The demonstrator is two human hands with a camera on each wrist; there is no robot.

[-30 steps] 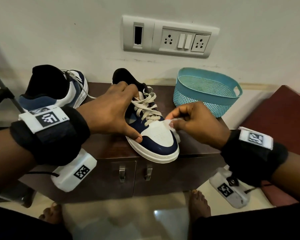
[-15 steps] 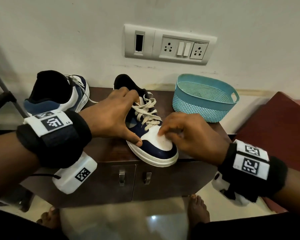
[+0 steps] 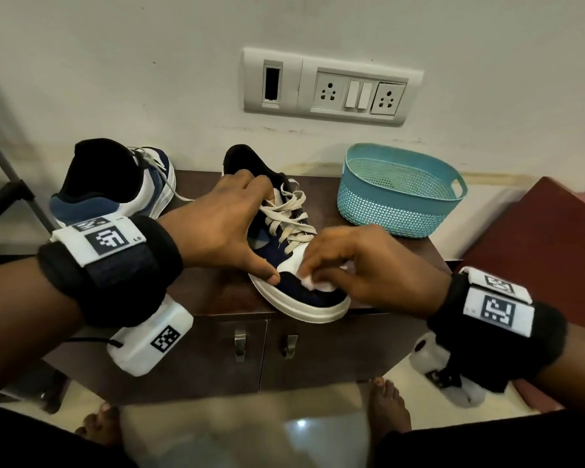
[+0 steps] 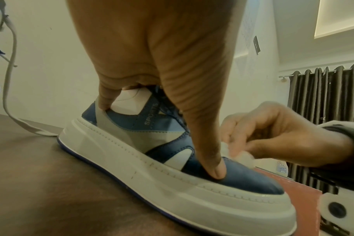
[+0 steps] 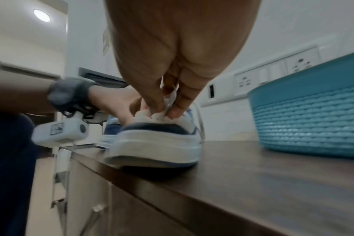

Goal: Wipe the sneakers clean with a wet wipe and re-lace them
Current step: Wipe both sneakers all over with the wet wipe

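A navy and white sneaker [image 3: 304,298] with loose cream laces [image 3: 287,217] stands on the brown cabinet top [image 3: 217,295], its toe over the front edge. My left hand [image 3: 223,224] grips it across the tongue, thumb pressed on the side near the toe [image 4: 214,167]. My right hand [image 3: 362,265] pinches a crumpled white wet wipe [image 3: 314,282] and holds it on the toe cap [image 5: 152,115]. The second sneaker [image 3: 115,187] stands at the back left, its lace trailing on the top.
A teal plastic basket [image 3: 399,194] stands at the back right of the cabinet top, close to the sneaker. A socket and switch panel [image 3: 331,86] is on the wall behind. Two cabinet door handles [image 3: 240,342] are below the front edge. A red-brown surface [image 3: 537,241] lies to the right.
My right hand has brought the wipe from the sneaker's right side onto the toe cap and moved toward the left edge. My left hand has kept its hold.
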